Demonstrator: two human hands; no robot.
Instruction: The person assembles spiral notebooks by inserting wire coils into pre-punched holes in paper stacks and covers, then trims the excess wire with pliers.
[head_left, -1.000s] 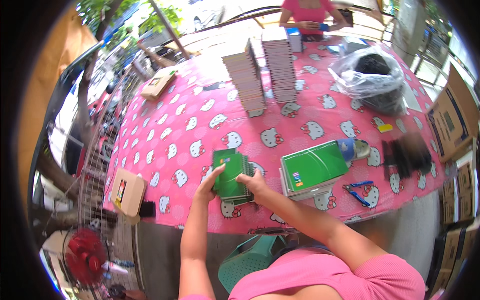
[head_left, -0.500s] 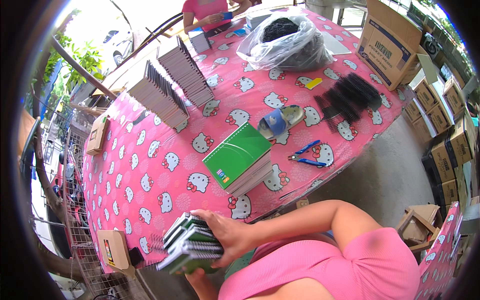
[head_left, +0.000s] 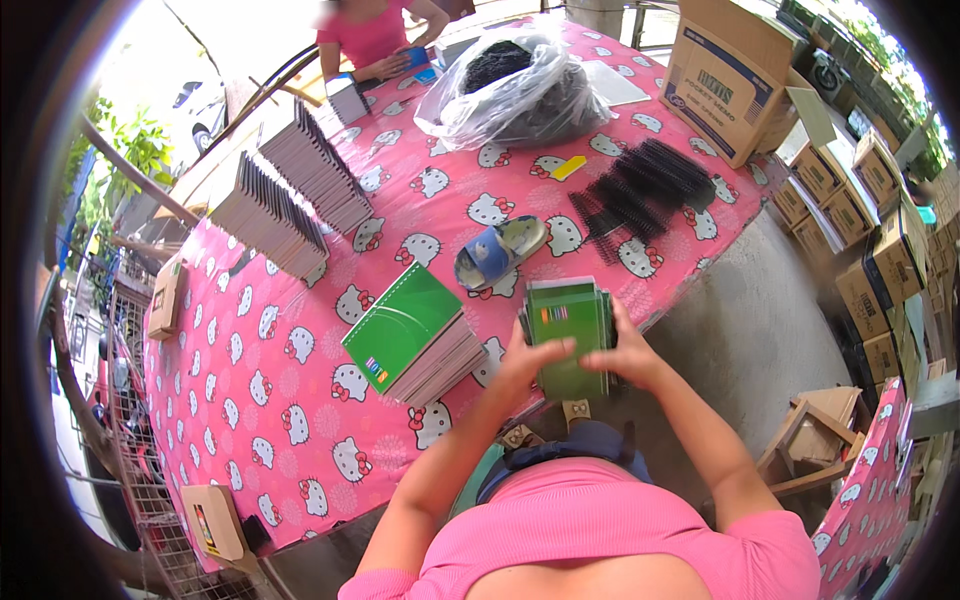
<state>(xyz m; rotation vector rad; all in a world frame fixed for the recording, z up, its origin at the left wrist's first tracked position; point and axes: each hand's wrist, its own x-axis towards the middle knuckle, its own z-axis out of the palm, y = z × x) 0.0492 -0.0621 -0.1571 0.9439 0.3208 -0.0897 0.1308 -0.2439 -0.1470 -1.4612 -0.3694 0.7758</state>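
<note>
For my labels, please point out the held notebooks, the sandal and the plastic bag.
Held notebooks [head_left: 569, 324], head view: top green cover.
Sandal [head_left: 494, 255], head view: blue strap.
Plastic bag [head_left: 490, 108], head view: clear front side.

Pink surface [head_left: 380, 430] looks smooth and kinda shiny, like plastic sheeting. The slipper [head_left: 486, 260] on it seems pretty matt. Right of the slipper and nearer the wearer, the held notepads [head_left: 565, 300] have smooth green covers; the green stack [head_left: 405, 315] left of it has a slick cover and dull paper edges. Beyond it: crinkly, glossy clear plastic bag [head_left: 447, 105]. Off right: matt brown cardboard carton [head_left: 715, 110].
</note>
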